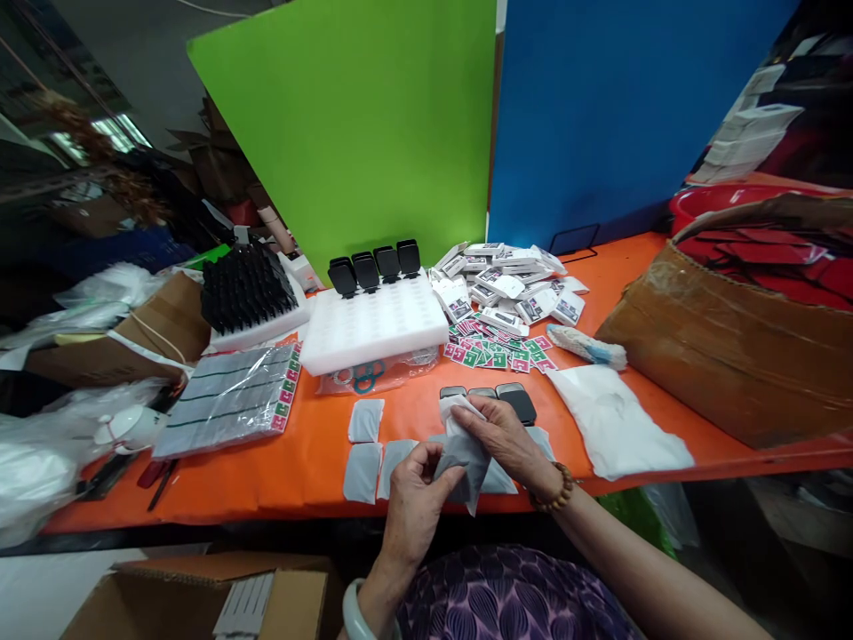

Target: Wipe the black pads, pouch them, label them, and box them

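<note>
My left fingers (418, 464) and right fingers (474, 423) both pinch one grey pouch (468, 460) over the orange bench (280, 484), near the black cases (519, 407).

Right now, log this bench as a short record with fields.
Left hand: grips the left side of a cloudy bag
Right hand: grips the bag's upper end
Bag contents: cannot be made out clearly
Surface: orange table
Left of the bag: flat grey packets
Behind the hands: white foam block, black pieces on top
Beside the block: heap of white boxes
Far right: brown carton
</note>
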Demonstrator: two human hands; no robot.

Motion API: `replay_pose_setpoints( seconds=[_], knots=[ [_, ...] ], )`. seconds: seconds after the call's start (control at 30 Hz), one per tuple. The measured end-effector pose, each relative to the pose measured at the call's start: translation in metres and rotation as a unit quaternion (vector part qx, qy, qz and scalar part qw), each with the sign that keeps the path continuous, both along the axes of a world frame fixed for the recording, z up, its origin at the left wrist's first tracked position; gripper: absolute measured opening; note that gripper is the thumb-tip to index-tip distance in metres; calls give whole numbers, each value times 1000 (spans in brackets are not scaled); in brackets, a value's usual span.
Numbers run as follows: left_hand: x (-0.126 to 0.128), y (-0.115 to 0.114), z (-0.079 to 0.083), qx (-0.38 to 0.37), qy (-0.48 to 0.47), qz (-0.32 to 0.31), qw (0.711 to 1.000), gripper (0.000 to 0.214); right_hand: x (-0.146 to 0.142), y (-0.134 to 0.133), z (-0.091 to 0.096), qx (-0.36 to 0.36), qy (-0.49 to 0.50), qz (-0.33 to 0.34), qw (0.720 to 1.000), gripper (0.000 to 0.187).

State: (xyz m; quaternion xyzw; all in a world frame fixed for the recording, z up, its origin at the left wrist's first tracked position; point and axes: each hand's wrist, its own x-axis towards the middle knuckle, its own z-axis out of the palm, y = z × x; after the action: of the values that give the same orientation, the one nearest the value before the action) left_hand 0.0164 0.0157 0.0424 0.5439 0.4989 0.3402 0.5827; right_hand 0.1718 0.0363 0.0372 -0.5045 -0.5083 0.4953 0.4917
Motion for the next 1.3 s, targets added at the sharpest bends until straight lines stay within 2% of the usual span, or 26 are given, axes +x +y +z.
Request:
replay_pose_setpoints(
  seconds=[0.07,0.13,0.2,0.27,0.37,0.47,0.57,0.67,0.77,0.87,1.03,1.17,1.3],
  knots=[
    [-3,3,-4,-28,-38,4,999,20,3,-1,3,69,-76,-86,991,24],
    [-5,5,-7,-46,-54,10,997,22,6,-4,8,145,-146,-156,966,23],
    [-7,6,-10,-57,-58,14,997,24,6,-10,12,200,-185,-139,952,23],
    [-8,7,-11,-64,-53,25,996,30,4,-17,12,216,-197,-64,954,21],
    [-10,9,-13,-50,-53,62,995,36,-2,-22,1,154,-159,30,975,23],
    [-12,12,-16,-49,-70,62,994,36,-6,-18,-18,57,-43,64,995,24],
    [-14,14,-24,-68,-82,40,993,36,-10,-11,-35,-18,65,89,994,28],
    [-15,22,-37,-63,-55,70,994,39,-14,-6,-45,-59,111,64,990,36],
    [-19,42,-51,-37,11,127,991,41,-10,-6,-49,-54,72,4,996,39],
    [-28,70,-64,0,76,176,981,35,11,-11,-50,-24,-2,-56,998,37],
    [-42,108,-80,45,219,213,951,24,74,-32,-52,-9,-54,-156,986,39],
    [-44,116,-85,74,322,192,924,29,126,-55,-56,-15,-128,-276,952,42],
    [-41,117,-79,103,396,134,902,32,170,-72,-55,-17,-258,-355,898,37]
  ],
)
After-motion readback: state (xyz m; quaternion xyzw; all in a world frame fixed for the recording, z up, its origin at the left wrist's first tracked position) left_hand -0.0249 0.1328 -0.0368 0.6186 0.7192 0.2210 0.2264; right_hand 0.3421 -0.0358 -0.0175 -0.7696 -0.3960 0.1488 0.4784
